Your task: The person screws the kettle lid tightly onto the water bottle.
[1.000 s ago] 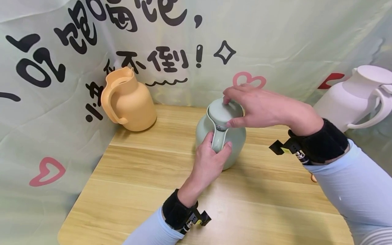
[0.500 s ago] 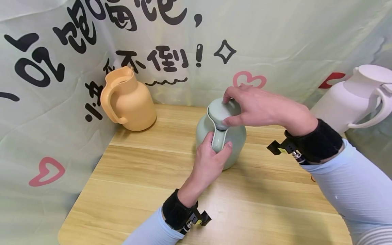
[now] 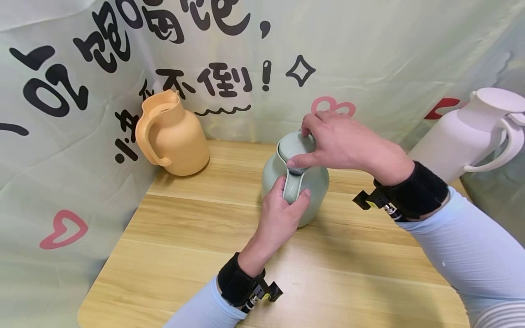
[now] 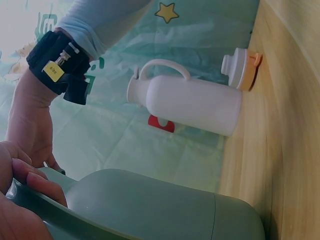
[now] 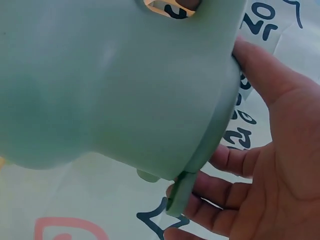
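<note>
A person's two hands work on a green jug [image 3: 296, 187] that stands upright near the middle of a wooden table [image 3: 197, 246], toward the back. The left hand [image 3: 282, 214] is wrapped around the jug's handle [image 3: 292, 189], fingers curled on one side and thumb on the other. The right hand [image 3: 342, 143] reaches over from the right and grips the round lid [image 3: 294, 145] on top of the jug, fingers curled over the far rim and thumb pressed against the near edge. The lid sits on the jug's mouth.

An orange jug [image 3: 172, 134] with no lid stands at the back left corner of the table, against a pale cloth backdrop [image 3: 369, 50] printed with black characters and pink hearts. A white jug [image 3: 471, 132] with its lid on stands at the far right. In the left wrist view, an orange and white stopper [image 4: 241, 68] lies on the table just beside the white jug. Both wrists wear black straps, and both arms are in light blue sleeves.
</note>
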Tool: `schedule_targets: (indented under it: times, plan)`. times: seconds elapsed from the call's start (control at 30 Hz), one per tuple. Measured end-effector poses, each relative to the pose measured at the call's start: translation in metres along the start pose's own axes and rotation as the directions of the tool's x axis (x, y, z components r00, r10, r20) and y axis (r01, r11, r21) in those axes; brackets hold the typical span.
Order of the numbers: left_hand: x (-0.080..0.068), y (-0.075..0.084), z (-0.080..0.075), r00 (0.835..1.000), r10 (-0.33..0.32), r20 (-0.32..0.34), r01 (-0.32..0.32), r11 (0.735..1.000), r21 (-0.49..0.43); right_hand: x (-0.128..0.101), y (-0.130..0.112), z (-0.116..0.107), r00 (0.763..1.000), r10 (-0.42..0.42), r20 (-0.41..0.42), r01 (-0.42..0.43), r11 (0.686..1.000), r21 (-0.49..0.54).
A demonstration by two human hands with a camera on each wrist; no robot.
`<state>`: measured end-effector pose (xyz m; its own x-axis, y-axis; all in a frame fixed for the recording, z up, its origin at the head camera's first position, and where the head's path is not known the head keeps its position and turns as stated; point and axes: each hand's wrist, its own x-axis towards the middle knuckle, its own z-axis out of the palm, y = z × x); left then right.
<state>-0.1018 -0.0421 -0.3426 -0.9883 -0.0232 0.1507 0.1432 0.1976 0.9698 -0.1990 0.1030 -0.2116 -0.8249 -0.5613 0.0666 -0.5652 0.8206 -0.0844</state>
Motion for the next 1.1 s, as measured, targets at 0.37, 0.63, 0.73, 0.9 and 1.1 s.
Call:
schedule_targets:
  times: [0.37, 0.63, 0.73, 0.9, 1.1]
  plan:
    - [0.001, -0.001, 0.0, 1.0, 0.006, -0.004, -0.006, 1.0, 0.008, -0.003, 0.002, -0.005, 0.999, -0.008, 0.047, 0.008, 1.0, 0.011]
    - [0.001, -0.002, 0.0, 1.0, 0.005, 0.005, -0.005, 1.0, 0.001, -0.006, 0.003, -0.01, 0.988, -0.122, 0.097, 0.112, 0.989, 0.095]
    - [0.0, -0.001, 0.0, 1.0, 0.004, 0.005, -0.004, 1.0, 0.001, -0.005, 0.003, -0.01, 0.989, -0.118, 0.094, 0.109, 0.989, 0.102]
    - [0.0, -0.001, 0.0, 1.0, 0.002, 0.002, -0.002, 1.0, 0.002, -0.004, 0.002, -0.009, 0.995, -0.081, 0.063, 0.074, 0.992, 0.098]
    - [0.0, -0.002, 0.0, 1.0, 0.001, 0.004, -0.001, 1.0, -0.012, -0.001, -0.001, -0.006, 0.998, 0.009, 0.056, -0.012, 0.999, 0.046]
